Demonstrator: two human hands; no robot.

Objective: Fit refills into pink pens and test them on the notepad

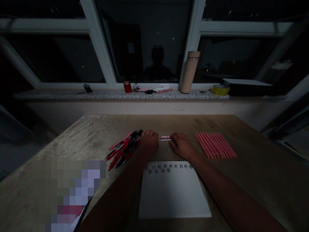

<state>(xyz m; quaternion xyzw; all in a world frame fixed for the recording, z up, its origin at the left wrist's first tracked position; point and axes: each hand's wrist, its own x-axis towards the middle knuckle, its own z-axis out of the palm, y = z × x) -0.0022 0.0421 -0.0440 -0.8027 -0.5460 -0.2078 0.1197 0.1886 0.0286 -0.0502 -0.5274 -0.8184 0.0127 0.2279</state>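
Note:
My left hand (150, 140) and my right hand (180, 144) are closed at the two ends of a thin pink-and-white pen (165, 137), low over the table beyond the notebook. A slim white length shows just below it; whether it is a second pen or part of the same one I cannot tell. Close beside my left hand lies a loose pile of red and black pens (125, 149). To the right of my right hand, several pink pencils (215, 145) lie side by side in a neat row. A lined spiral notebook (173, 193) with small round scribbles lies between my forearms.
The table (256, 183) reaches to the wall beneath a window. On the granite sill (108, 94) stand a tall tan cylinder (190, 72), a red jar (127, 87), a yellow tape roll (220, 90) and a dark box (248, 87). A blurred-out patch covers the lower left.

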